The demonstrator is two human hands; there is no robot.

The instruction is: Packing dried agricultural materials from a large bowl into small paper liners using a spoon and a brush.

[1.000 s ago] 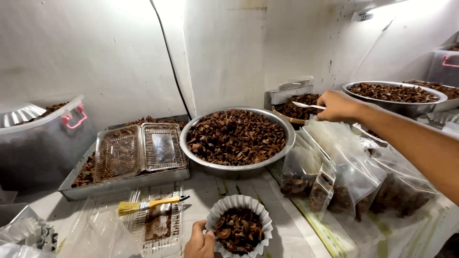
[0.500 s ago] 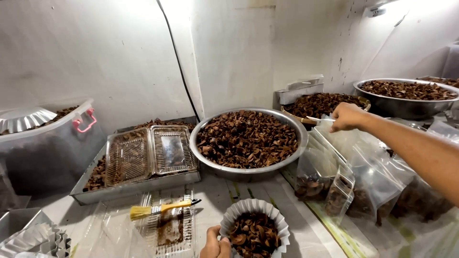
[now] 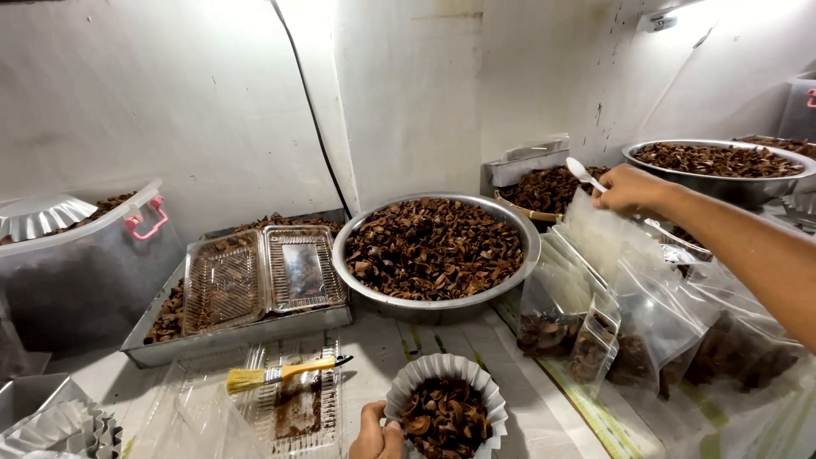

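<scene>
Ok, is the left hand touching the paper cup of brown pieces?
Touching. The head view shows the left hand at the bottom edge, its fingers pressed against the white fluted wall of the paper cup with no gap.

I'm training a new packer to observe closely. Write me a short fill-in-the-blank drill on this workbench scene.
1. The right hand holds a small white plastic ____.
2. The left hand grips a fluted white paper cup at its ____.
3. The yellow-handled brush lies on a clear plastic ____.
4. The big round metal bowl holds dry ____ pieces.

Missing: spoon; rim; tray; brown
</scene>
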